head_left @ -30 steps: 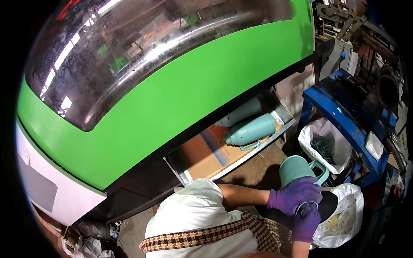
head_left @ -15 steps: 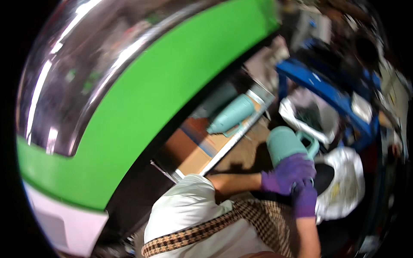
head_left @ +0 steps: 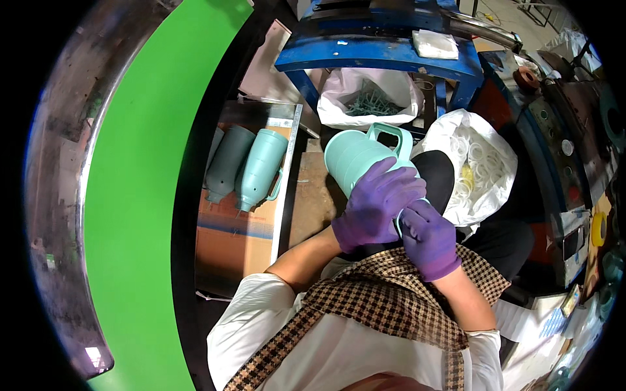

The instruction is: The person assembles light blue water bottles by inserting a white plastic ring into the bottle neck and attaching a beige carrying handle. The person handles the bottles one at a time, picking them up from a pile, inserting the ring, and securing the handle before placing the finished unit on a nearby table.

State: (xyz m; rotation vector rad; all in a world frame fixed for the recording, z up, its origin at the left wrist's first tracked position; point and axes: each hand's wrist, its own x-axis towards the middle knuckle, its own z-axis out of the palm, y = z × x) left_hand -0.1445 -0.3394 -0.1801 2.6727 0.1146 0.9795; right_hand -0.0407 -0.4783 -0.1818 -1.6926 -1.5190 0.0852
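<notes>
Jug (head_left: 351, 156) just beyond the checked apron (head_left: 391, 300), between the shallow tray (head_left: 287, 182) and the white bag (head_left: 486, 212): pale turquoise, smooth, faint rings running around its rounded barrel! The broad end points up and left, and a squared loop handle (head_left: 405, 142) juts from its far side. Here's the left hand (head_left: 377, 207), purple-gloved, fingers wrapped across the narrower part, gripping it. And the right hand (head_left: 430, 241), gloved to match, sits at the near end, fingers curled in; whether they grip the rim or something smaller, I can't tell.
</notes>
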